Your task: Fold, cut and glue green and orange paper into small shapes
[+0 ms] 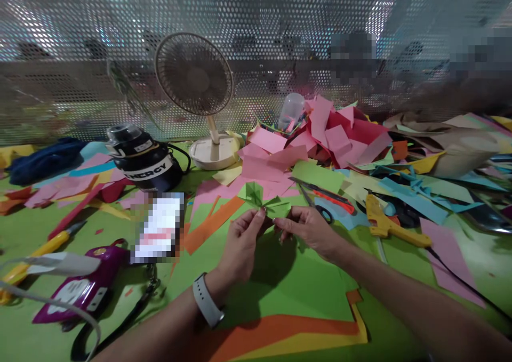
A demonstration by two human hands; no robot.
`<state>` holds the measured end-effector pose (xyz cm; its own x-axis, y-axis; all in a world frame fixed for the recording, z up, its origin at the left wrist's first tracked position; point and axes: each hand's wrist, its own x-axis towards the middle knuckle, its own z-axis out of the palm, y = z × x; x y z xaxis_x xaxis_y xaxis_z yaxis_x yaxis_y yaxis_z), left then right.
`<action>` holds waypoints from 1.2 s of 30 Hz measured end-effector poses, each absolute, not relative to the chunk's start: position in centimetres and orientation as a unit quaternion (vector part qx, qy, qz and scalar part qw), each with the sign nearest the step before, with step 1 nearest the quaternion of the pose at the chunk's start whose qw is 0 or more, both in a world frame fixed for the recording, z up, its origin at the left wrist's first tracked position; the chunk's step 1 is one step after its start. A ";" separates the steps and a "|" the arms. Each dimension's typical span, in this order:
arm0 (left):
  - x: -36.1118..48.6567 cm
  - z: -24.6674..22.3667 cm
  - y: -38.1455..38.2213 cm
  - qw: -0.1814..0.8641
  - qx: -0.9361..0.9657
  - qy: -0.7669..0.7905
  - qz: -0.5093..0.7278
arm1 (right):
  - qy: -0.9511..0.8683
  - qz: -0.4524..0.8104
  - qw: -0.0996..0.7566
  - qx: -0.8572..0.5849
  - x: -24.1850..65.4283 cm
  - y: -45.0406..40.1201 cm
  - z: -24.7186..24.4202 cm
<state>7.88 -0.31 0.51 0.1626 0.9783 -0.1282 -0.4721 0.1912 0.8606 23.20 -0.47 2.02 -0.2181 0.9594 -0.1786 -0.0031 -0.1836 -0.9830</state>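
A small folded piece of green paper, spread like leaves, is held up between both hands at the middle of the view. My left hand, with a pale watch band on its wrist, pinches its lower left part between thumb and fingers. My right hand grips its right side, thumb and fingers closed. Below the hands lie stacked sheets of green paper, with orange paper and yellow edges showing under them. An orange strip lies to the left of the hands.
Behind are a fan, a black bottle and a pile of pink paper. On the left lie a phone, a purple tool and a yellow cutter. Scissors and a yellow glue gun lie right.
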 end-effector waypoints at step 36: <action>6.7 1.1 0.8 0.630 0.509 0.402 0.427 | -0.514 0.639 0.339 -0.460 24.6 0.0 2.5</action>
